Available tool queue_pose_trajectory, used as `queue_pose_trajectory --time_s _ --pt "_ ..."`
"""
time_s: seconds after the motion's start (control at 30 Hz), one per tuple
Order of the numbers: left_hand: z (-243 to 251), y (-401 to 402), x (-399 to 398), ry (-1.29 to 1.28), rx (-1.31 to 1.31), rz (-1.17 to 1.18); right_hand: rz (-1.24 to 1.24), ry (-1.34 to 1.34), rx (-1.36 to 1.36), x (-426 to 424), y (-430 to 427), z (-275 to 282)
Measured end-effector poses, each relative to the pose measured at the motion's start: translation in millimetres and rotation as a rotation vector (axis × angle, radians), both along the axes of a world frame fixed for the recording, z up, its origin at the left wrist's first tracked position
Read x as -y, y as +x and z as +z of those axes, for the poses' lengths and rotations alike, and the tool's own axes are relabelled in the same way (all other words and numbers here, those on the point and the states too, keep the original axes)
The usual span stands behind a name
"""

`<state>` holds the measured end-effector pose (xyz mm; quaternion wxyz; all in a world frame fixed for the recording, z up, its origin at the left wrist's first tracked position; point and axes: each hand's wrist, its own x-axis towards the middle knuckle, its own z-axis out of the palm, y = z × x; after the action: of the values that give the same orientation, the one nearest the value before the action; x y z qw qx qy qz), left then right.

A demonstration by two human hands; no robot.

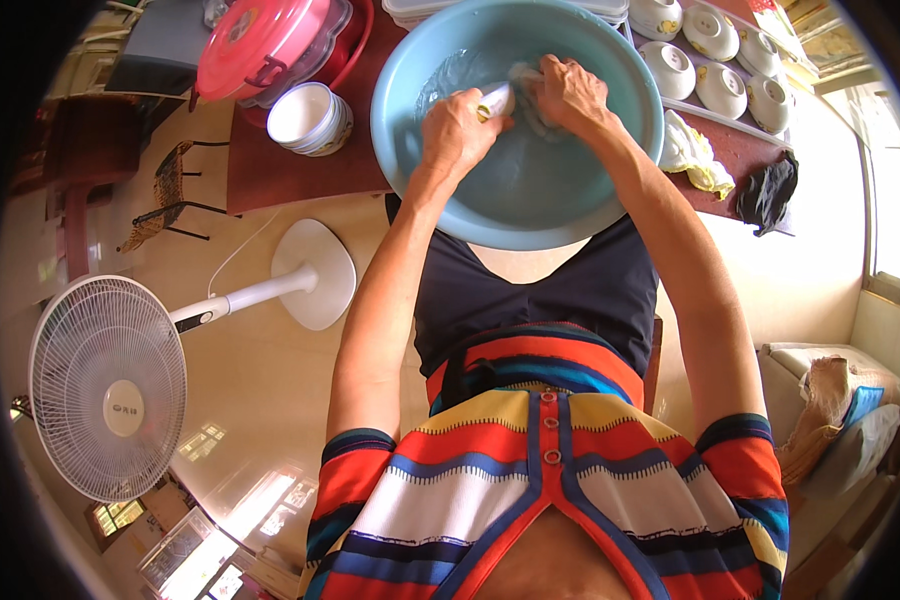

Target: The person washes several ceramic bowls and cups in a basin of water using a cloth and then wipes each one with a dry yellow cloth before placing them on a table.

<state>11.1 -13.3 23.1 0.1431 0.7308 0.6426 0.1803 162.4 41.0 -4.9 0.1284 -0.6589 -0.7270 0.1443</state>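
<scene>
A large blue plastic basin [517, 195] with water in it stands at the table's front edge before me. Over the water my left hand [459, 129] grips a small white bowl [498, 100] with a printed pattern, tilted on its side. My right hand [574, 91] is closed on a wet pale cloth [531, 90], just right of the bowl. Part of the cloth hangs towards the water beneath the fingers. Both forearms reach in over the basin's near rim.
Left of the basin are stacked bowls [309, 118] and a pink lidded container [266, 45]. To the right, several upturned bowls [721, 90] sit on a tray, near a white-and-yellow cloth [694, 154] and a black plastic bag [768, 191]. A pedestal fan [109, 386] stands at left.
</scene>
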Motion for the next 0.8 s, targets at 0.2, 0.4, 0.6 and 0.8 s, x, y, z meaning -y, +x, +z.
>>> queue_pose_trajectory --time_s 0.2,0.4,0.6,0.8 --pt "-19.4 -20.2 -11.1 -0.212 0.664 0.166 0.216 -0.101 -0.686 6.2 -10.7 24.1" --pt "-5.1 -12.8 -4.7 -0.305 1.208 0.116 0.557 -0.007 -0.963 10.7 -26.0 16.5" --pt "-10.3 -15.3 -7.7 -0.289 1.173 -0.023 0.457 0.411 -0.293 4.4 -38.2 5.0" --pt "-10.5 -15.0 -10.4 -0.292 0.916 -0.117 0.039 -0.256 -1.064 -11.4 -20.5 8.6"
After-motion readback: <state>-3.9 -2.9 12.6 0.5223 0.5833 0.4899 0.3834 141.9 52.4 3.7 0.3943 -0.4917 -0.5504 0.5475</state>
